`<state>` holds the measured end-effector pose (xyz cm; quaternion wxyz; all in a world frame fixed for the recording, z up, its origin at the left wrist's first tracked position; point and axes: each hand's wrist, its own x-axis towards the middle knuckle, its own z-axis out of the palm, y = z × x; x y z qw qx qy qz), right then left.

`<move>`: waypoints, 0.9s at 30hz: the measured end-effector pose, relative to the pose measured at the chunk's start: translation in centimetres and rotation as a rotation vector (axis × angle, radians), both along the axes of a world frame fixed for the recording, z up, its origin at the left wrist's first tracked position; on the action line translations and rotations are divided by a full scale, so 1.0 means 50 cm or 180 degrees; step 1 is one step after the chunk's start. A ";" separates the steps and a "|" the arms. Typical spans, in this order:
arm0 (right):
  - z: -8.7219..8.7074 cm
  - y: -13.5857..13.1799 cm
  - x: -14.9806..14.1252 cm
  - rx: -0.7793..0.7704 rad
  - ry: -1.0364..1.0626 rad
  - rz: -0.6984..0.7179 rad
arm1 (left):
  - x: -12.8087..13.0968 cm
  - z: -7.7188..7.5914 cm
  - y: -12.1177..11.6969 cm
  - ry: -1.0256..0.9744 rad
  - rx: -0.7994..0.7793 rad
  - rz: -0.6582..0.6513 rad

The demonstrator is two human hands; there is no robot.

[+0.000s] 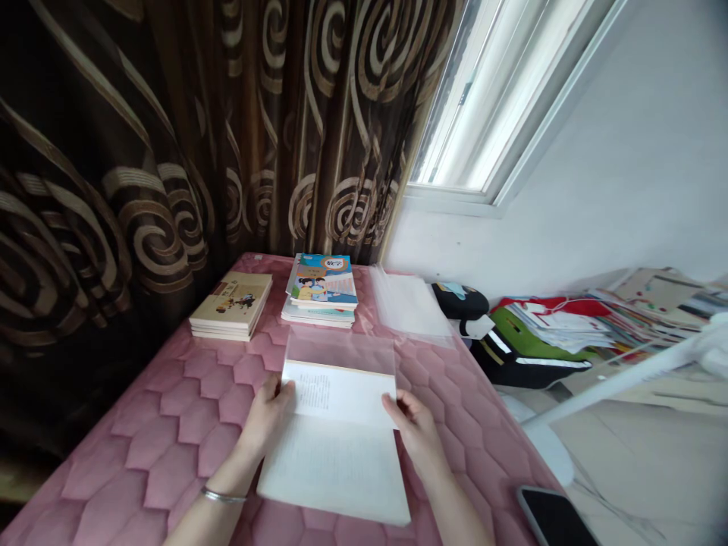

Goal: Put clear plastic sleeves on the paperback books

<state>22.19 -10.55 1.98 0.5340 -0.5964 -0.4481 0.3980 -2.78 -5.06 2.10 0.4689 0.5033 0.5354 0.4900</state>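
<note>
An open book [335, 466] lies in front of me on the pink quilted bed cover [153, 462]. A clear plastic book cover [341, 345] is around its upper leaf and sticks out beyond the far edge. My left hand [270, 413], with a silver bangle on the wrist, pinches the left edge of that leaf, thumb on top. On the opposite edge my right hand [415, 425] grips the leaf and plastic between thumb and fingers. The fingers under the book are hidden.
Two book stacks stand at the back: beige books [233, 303] and colourful textbooks [321, 288]. Clear plastic covers [406, 303] lie right of them. A phone [554, 516] sits at the near right edge. Beyond are a black case [460, 301], papers and a white stand [608, 387].
</note>
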 end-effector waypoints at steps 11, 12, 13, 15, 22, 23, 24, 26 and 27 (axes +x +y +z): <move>-0.019 0.006 -0.007 -0.0057 -0.0001 -0.0191 | -0.001 0.006 -0.007 -0.0393 -0.0223 -0.0354; -0.019 0.006 -0.007 -0.0047 -0.0067 -0.0226 | -0.002 0.004 -0.006 -0.0393 -0.0188 -0.0380; -0.019 0.006 -0.007 -0.0039 -0.0137 -0.0255 | -0.002 0.001 -0.006 -0.0355 -0.0137 -0.0371; -0.018 0.005 -0.005 -0.0031 -0.0252 -0.0276 | -0.002 -0.007 -0.003 -0.0217 -0.0054 -0.0324; -0.007 0.001 0.008 0.0060 -0.0250 -0.0083 | -0.001 -0.026 0.008 0.0220 0.0060 -0.0082; -0.008 0.001 0.008 0.0061 -0.0245 -0.0090 | -0.001 -0.026 0.008 0.0231 0.0053 -0.0073; -0.009 0.002 0.008 0.0048 -0.0239 -0.0100 | -0.001 -0.024 0.008 0.0207 0.0049 -0.0091; -0.013 0.004 0.005 0.0003 -0.0230 -0.0127 | 0.001 -0.014 0.005 0.0035 0.0003 -0.0221; -0.014 0.005 0.004 -0.0019 -0.0227 -0.0143 | 0.002 -0.007 0.001 -0.0093 -0.0058 -0.0319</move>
